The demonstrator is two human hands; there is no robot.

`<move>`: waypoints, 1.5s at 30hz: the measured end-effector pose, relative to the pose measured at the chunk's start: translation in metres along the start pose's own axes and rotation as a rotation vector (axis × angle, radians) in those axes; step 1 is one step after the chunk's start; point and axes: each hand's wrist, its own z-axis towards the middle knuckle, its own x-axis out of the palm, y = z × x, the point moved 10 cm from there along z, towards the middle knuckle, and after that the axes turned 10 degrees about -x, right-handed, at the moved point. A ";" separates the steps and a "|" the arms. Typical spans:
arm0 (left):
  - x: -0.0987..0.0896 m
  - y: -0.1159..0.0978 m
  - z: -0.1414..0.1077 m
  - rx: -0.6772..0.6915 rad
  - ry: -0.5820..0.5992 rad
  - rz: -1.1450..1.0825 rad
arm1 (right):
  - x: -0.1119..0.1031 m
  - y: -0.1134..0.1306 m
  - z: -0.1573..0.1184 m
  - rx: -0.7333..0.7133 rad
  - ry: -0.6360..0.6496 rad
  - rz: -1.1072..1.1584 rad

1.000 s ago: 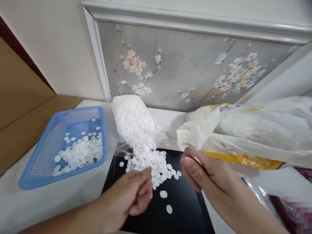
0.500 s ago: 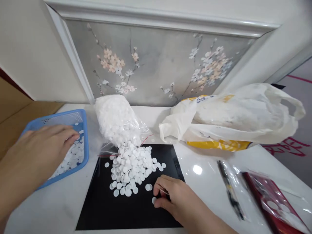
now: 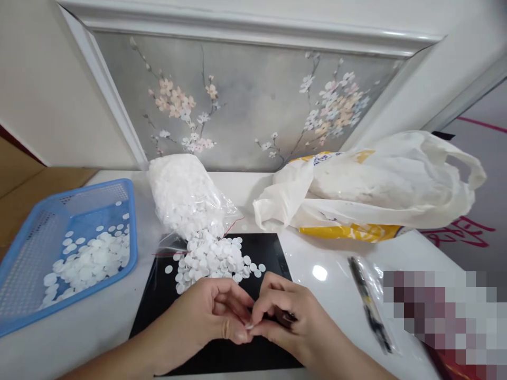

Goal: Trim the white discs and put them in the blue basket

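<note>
My left hand and my right hand meet fingertip to fingertip above the lower part of a black mat. Between their pinched fingers is a small white disc, mostly covered by the fingertips. Behind them a pile of white round discs lies on the mat, spilling from a clear plastic bag full of the same discs. At the left, a blue basket holds many more discs, heaped toward its near right side.
A white and yellow plastic bag lies at the back right. Pens in a clear sleeve are right of the mat, beside a dark red item, partly pixelated. A flower-patterned panel stands behind.
My left hand has left the blue basket and come over the mat to meet my right hand. My right hand's fingertips now touch the left's. The view has shifted slightly.
</note>
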 end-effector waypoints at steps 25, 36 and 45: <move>0.006 0.005 -0.015 -0.084 -0.151 -0.369 | -0.030 0.021 -0.019 -0.157 -0.162 -0.473; 0.003 0.006 -0.014 -0.060 -0.140 -0.392 | -0.006 0.047 -0.035 -0.533 -0.107 -0.651; 0.006 0.000 -0.015 -0.015 -0.138 -0.344 | -0.004 0.053 -0.038 -0.546 -0.116 -0.651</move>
